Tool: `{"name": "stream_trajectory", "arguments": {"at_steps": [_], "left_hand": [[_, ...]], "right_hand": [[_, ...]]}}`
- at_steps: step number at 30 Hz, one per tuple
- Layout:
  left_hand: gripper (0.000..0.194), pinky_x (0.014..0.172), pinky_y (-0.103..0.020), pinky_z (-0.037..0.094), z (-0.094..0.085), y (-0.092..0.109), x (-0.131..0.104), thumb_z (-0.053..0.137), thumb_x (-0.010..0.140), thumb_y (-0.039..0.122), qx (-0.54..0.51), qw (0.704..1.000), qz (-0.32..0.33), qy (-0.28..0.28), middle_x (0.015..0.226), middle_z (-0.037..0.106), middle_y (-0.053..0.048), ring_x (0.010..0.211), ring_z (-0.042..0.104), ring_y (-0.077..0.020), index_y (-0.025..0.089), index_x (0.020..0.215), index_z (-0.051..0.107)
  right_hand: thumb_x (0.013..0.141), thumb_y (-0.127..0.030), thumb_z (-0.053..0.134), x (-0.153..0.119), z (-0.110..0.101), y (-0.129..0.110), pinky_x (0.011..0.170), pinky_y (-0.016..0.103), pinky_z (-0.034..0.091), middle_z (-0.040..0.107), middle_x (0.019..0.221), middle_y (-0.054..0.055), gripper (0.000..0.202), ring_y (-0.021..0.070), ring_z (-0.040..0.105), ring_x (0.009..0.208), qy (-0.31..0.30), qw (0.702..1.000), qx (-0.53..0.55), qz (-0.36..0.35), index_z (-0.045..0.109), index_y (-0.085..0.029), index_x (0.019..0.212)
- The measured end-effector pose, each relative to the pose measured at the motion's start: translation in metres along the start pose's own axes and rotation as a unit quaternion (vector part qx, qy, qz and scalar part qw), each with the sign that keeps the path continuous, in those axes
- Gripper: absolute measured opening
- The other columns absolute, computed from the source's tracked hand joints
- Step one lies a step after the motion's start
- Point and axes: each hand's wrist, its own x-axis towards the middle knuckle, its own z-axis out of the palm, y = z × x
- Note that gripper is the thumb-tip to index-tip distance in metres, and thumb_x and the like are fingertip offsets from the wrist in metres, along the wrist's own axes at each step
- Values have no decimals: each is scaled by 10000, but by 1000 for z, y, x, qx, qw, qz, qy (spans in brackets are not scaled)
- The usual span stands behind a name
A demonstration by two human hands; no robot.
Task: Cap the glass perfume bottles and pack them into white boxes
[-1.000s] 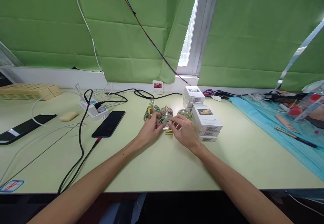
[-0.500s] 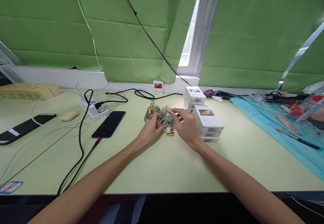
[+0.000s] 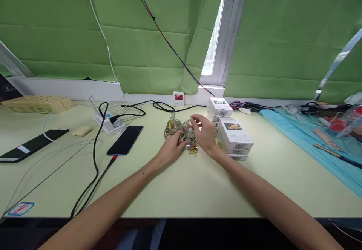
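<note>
A small clear glass perfume bottle (image 3: 186, 129) with a pale gold top stands between my hands. My left hand (image 3: 172, 145) holds it low on its near left side, thumb and fingers curled in. My right hand (image 3: 206, 135) pinches at its top with thumb and forefinger, covering part of it. Just left is another round glass bottle (image 3: 171, 130) with a gold neck, apart from my fingers. Short shiny gold cylinders (image 3: 192, 150) lie in front of the held bottle. To the right of my right hand are stacked white boxes (image 3: 236, 138) with printed pictures.
A second stack of white boxes (image 3: 221, 107) and a small white box (image 3: 178, 99) are farther back. To the left are a black phone (image 3: 125, 140) on a cable, a power strip (image 3: 110, 126) and another dark phone (image 3: 36, 144). Blue plastic sheeting (image 3: 308, 137) covers the right side.
My right hand's fingers have risen from the bottle's side to its top. My left hand stays at its lower side. The whole view has shifted slightly.
</note>
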Motion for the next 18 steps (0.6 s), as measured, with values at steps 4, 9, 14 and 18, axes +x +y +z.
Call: {"name": "stream_trajectory", "arguments": {"at_steps": [4,9,14,18], "left_hand": [[332,599,-285,365,1,-3,0,567,952,460,-1,1000,8,-1,683,615,17,634,552,-177,176,1124,596],[359,593,-282,370,1,-3,0,567,955,454,1,1000,9,6,676,597,19,626,542,-173,165,1164,603],[391,592,-279,364,0,-2,1,571,955,457,-4,1000,14,-3,686,600,19,625,534,-170,160,1208,599],[388,582,-276,350,0,-1,1,566,956,459,-4,1000,15,-4,669,586,21,609,516,-168,159,1197,606]], "right_hand": [[983,-254,551,-11,2,18,743,350,549,738,939,76,162,216,660,881,23,998,-40,-47,702,-198,990],[999,-196,549,-24,-1,27,828,395,532,750,954,70,151,236,640,925,12,988,-79,-133,697,-213,1021],[1001,-180,552,-24,-1,28,811,389,534,752,956,68,156,235,640,920,27,986,-74,-149,698,-215,1042],[999,-187,560,-24,0,31,799,387,536,760,953,62,159,234,643,912,16,987,-66,-143,708,-220,1046]]}}
